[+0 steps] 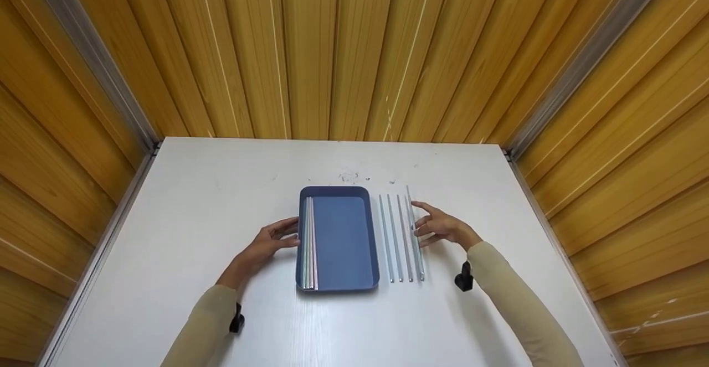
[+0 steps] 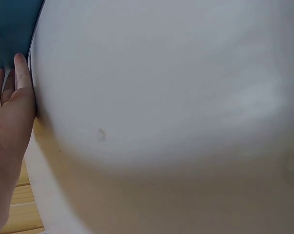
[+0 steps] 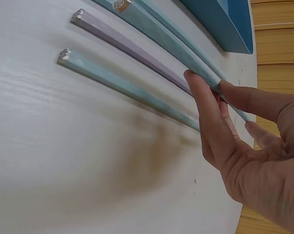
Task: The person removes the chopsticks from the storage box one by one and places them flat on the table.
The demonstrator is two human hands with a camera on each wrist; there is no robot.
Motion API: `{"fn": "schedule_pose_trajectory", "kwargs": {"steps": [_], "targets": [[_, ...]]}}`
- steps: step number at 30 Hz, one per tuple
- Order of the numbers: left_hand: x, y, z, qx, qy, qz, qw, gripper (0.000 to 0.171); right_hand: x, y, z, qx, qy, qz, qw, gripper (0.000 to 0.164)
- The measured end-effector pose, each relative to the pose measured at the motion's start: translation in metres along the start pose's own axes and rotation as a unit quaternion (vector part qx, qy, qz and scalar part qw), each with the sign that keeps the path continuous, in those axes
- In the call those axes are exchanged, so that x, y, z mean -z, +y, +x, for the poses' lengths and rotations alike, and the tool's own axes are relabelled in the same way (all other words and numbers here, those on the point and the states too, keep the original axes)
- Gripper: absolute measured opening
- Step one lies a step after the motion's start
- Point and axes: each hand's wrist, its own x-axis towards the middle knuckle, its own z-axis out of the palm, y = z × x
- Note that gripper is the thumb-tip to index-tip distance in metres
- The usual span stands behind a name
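Observation:
My right hand (image 1: 443, 227) pinches a long, thin pale-blue stick (image 3: 161, 41) between thumb and fingers. It is tilted over the other loose sticks (image 1: 394, 234), which lie side by side right of the blue tray (image 1: 346, 239). One of these, a lavender stick (image 3: 132, 51), shows a shiny silvery end in the right wrist view. Along the tray's left wall, several pastel sticks (image 1: 310, 245) are lined up together. With fingers nearly straight, my left hand (image 1: 266, 248) touches the outside of that wall; the left wrist view shows fingertips (image 2: 21, 61) against it.
The white table (image 1: 194, 206) carries the tray and sticks near its middle. Small dark marks (image 1: 349, 177) dot its surface behind the tray. Wood-patterned walls (image 1: 332, 51) enclose the back and sides, with metal posts (image 1: 105, 62) at the corners.

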Motion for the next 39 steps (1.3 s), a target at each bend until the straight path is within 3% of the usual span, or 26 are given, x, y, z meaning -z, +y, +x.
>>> {"fn": "schedule_pose_trajectory", "kwargs": {"steps": [23, 39], "targets": [[0.004, 0.0, 0.002, -0.011, -0.012, 0.014, 0.9998, 0.074, 0.018, 0.03, -0.01, -0.024, 0.037, -0.061, 0.997, 0.093], [0.002, -0.002, 0.001, -0.013, -0.011, 0.016, 0.9997, 0.075, 0.007, 0.039, -0.011, -0.007, 0.088, -0.104, 0.991, 0.083]]}}
